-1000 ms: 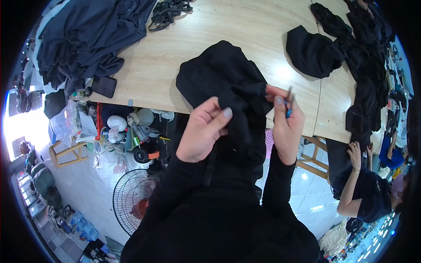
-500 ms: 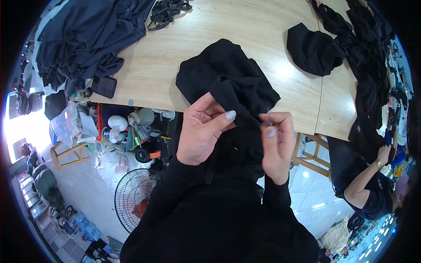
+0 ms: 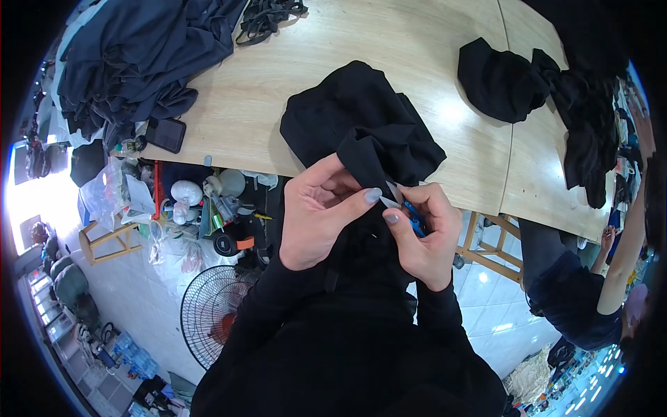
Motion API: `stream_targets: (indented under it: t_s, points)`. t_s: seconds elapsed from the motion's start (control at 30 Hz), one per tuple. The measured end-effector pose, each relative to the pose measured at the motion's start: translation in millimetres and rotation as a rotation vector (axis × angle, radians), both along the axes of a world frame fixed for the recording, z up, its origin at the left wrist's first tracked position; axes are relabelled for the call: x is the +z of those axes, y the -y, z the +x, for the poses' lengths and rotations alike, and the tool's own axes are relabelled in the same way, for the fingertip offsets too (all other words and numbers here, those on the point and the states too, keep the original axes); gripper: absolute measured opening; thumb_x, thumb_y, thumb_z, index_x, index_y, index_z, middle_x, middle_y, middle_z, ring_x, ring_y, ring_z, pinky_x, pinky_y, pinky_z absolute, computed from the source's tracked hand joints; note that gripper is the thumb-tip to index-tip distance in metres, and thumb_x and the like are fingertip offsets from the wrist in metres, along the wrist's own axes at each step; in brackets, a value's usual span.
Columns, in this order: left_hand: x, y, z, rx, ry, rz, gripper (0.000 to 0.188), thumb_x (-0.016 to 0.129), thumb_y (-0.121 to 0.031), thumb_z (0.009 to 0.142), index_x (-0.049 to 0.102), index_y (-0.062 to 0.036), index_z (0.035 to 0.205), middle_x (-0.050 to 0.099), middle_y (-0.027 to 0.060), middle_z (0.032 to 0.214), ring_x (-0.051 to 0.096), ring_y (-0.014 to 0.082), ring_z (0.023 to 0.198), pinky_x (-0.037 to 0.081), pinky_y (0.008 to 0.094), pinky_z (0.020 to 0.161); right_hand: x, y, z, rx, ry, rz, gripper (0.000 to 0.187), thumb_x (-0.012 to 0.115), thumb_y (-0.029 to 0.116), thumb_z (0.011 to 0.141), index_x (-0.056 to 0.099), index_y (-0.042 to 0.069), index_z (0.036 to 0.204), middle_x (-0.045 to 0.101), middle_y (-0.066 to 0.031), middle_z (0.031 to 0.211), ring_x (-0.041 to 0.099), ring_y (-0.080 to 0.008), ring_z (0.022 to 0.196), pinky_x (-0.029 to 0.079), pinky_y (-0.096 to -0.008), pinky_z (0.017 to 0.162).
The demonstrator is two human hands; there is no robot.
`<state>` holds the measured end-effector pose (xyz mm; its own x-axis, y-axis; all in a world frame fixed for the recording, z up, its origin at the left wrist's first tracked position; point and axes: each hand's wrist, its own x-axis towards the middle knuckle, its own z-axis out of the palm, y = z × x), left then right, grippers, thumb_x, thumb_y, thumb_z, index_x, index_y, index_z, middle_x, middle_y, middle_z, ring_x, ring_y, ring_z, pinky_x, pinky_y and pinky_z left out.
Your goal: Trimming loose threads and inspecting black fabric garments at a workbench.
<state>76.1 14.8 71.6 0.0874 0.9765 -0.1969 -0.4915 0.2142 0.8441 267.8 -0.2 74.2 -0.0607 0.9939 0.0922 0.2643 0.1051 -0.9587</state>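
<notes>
A black garment [image 3: 354,128] lies half on the wooden table [image 3: 389,48] and hangs over its near edge toward me. My left hand [image 3: 323,215] pinches a fold of this garment just below the table edge. My right hand [image 3: 420,233] grips small blue-handled thread snips [image 3: 406,208], whose metal tip touches the cloth right beside my left thumb. Both hands meet over the hanging fabric.
A dark blue fabric heap [image 3: 139,55] covers the table's far left, with a black phone [image 3: 165,134] near its edge. More black garments [image 3: 500,76] lie at the right. A person in dark clothes [image 3: 590,292] sits at the right. A floor fan [image 3: 212,309] and clutter stand below left.
My right hand has come down and left from beside the garment to meet my left hand. The snips' tip now touches the pinched fold. The person at the right has shifted.
</notes>
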Motion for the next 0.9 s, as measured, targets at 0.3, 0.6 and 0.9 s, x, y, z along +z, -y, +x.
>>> stream_targets:
  t_s: [0.3, 0.6, 0.9]
  points:
    - [1.8, -1.6, 0.6, -0.012, -0.059, 0.015, 0.047, 0.081, 0.006, 0.094, 0.068, 0.0051, 0.139, 0.081, 0.0102, 0.108, 0.075, 0.0113, 0.096, 0.059, 0.0249, 0.088, -2.8, -3.0, 2.8, 0.006, -0.016, 0.004, 0.027, 0.091, 0.015, 0.092, 0.072, 0.001, 0.105, 0.075, -0.0084, 0.084, 0.070, -0.0126, 0.071, 0.049, -0.0249, 0.064]
    - [-0.3, -3.2, -0.1, -0.009, -0.054, 0.019, 0.049, 0.082, 0.006, 0.093, 0.067, 0.0060, 0.140, 0.081, 0.0100, 0.106, 0.075, 0.0108, 0.095, 0.059, 0.0244, 0.087, -7.5, -7.8, 0.0, 0.005, -0.139, -0.037, 0.019, 0.087, 0.011, 0.095, 0.071, 0.001, 0.099, 0.075, -0.0063, 0.082, 0.067, -0.0096, 0.068, 0.045, -0.0225, 0.063]
    - [0.5, -4.9, 1.8, 0.053, -0.011, -0.051, 0.048, 0.083, 0.004, 0.093, 0.068, 0.0049, 0.139, 0.081, 0.0088, 0.106, 0.074, 0.0099, 0.095, 0.057, 0.0246, 0.089, -12.0, -6.3, 7.9, -0.060, -0.261, -0.202, 0.018, 0.083, 0.010, 0.098, 0.069, 0.001, 0.104, 0.073, -0.0047, 0.083, 0.064, -0.0056, 0.069, 0.043, -0.0217, 0.064]
